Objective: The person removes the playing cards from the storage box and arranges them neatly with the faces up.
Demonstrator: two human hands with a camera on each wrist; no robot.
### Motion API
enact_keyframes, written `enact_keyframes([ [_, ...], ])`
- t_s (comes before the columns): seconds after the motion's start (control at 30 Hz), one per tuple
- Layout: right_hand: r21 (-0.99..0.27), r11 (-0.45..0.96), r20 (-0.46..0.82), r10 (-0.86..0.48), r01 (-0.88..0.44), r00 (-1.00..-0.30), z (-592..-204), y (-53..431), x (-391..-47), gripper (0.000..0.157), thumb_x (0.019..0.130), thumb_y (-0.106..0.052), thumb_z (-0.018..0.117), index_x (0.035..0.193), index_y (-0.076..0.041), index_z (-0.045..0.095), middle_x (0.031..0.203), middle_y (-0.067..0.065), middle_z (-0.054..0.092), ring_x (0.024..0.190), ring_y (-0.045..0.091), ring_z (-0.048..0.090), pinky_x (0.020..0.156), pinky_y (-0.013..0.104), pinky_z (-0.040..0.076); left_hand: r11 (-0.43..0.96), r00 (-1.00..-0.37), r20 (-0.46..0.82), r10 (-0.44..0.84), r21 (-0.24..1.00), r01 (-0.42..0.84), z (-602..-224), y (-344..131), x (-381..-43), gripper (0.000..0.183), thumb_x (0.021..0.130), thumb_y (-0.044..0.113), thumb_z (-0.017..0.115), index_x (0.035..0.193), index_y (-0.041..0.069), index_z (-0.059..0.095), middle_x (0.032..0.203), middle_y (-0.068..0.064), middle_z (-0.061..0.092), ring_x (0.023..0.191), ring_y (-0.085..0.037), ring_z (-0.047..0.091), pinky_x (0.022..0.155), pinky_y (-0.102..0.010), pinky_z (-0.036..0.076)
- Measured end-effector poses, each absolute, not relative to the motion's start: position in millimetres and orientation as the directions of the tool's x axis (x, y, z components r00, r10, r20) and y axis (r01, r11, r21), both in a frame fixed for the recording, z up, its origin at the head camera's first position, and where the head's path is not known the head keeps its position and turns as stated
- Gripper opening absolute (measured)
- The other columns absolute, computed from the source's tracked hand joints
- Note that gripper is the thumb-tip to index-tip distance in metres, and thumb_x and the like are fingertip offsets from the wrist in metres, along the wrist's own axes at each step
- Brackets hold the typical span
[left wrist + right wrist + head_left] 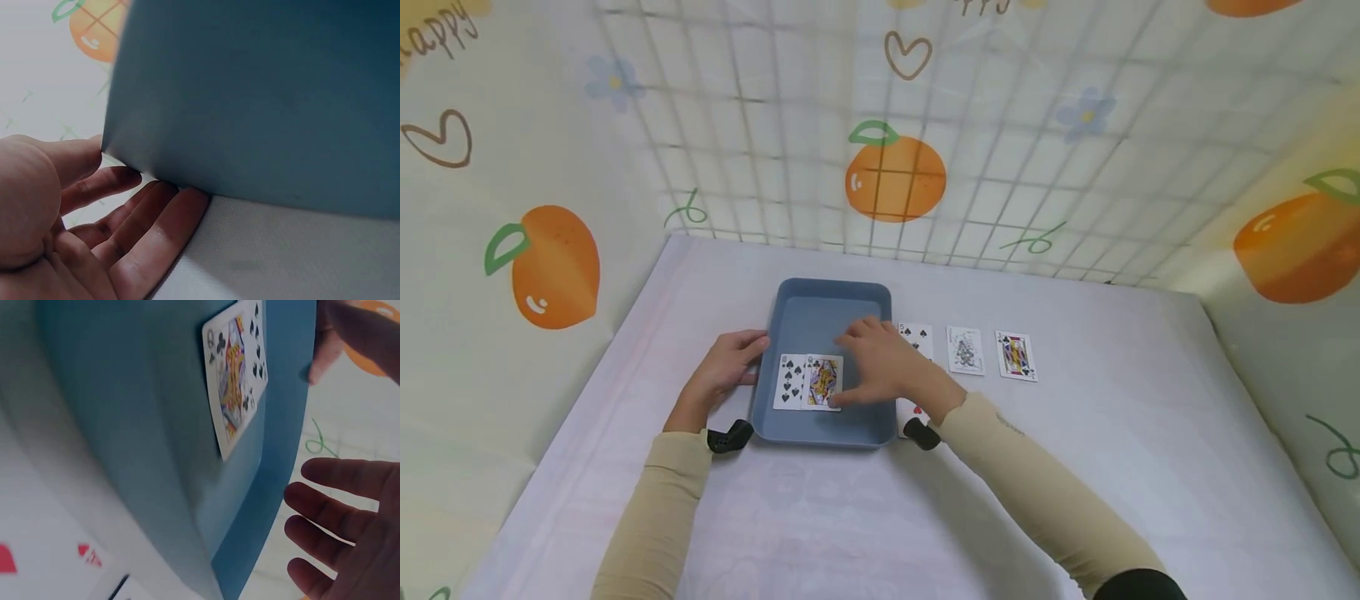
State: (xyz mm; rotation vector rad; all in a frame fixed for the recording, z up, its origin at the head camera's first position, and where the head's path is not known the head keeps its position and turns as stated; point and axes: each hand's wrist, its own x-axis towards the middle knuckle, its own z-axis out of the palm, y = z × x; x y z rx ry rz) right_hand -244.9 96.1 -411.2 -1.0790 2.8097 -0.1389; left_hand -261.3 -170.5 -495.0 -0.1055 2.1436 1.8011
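tray [831, 312] on table [1112, 475] | two cards [812, 383] inside | other cards [965, 352] rightward

The head view is bright and evenly lit, with a pale glow through the translucent backdrop [1000, 142] and a soft shadow beneath the right sleeve [1045, 500]. Wide-angle stretch marks its edges. The left wrist view is much dimmer: the left hand [81, 265] looks shaded, the blue tray [250, 112] murky (a faint sheen touches its corner). In the right wrist view, the tray's nearest wall blurs, while the queen of clubs [231, 394] stays fairly legible.
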Motion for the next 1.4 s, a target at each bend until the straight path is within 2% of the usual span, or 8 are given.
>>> enact_keyframes([
  [0.3,-0.061,0.703,-0.120,-0.710,-0.708,-0.694,-420.6,76.5,-244.6,0.093,0.073,-0.071,0.071,0.137,-0.005,0.056,0.128,0.011,0.055,0.118,0.027,0.047,0.102,0.047,0.041,0.216,-0.939,-0.304,0.159,0.939,-0.267,-493.3,-169.6,-260.0,0.049,0.106,0.025,0.049,0.147,-0.001,0.042,0.146,-0.021,0.046,0.127,-0.036,0.052,0.085,-0.039,0.059],
  [0.67,0.005,0.705,-0.201,-0.694,-0.709,-0.692,-418.5,65.9,-246.7,0.097,0.073,-0.074,0.070,0.141,-0.007,0.053,0.125,0.008,0.055,0.113,0.024,0.046,0.098,0.042,0.043,0.217,-0.939,-0.308,0.152,0.938,-0.272,-492.8,-169.7,-260.6,0.049,0.105,0.025,0.050,0.147,0.000,0.043,0.146,-0.021,0.047,0.128,-0.035,0.051,0.084,-0.038,0.059],
  [1.0,0.031,0.707,-0.237,-0.682,-0.707,-0.692,-423.1,51.0,-252.2,0.095,0.071,-0.076,0.070,0.136,-0.008,0.057,0.120,0.006,0.056,0.108,0.022,0.047,0.096,0.040,0.043,0.214,-0.937,-0.312,0.154,0.937,-0.277,-491.9,-170.6,-260.2,0.048,0.105,0.023,0.050,0.147,0.001,0.043,0.146,-0.020,0.047,0.128,-0.035,0.051,0.086,-0.040,0.059],
  [1.4,0.072,0.731,-0.309,-0.631,-0.679,-0.712,-432.0,46.7,-256.9,0.096,0.067,-0.072,0.076,0.135,-0.007,0.057,0.120,0.007,0.056,0.108,0.023,0.045,0.098,0.042,0.042,0.182,-0.937,-0.316,0.150,0.940,-0.287,-494.1,-169.6,-262.5,0.047,0.105,0.023,0.051,0.147,0.002,0.045,0.142,-0.020,0.052,0.125,-0.033,0.054,0.084,-0.038,0.059],
])
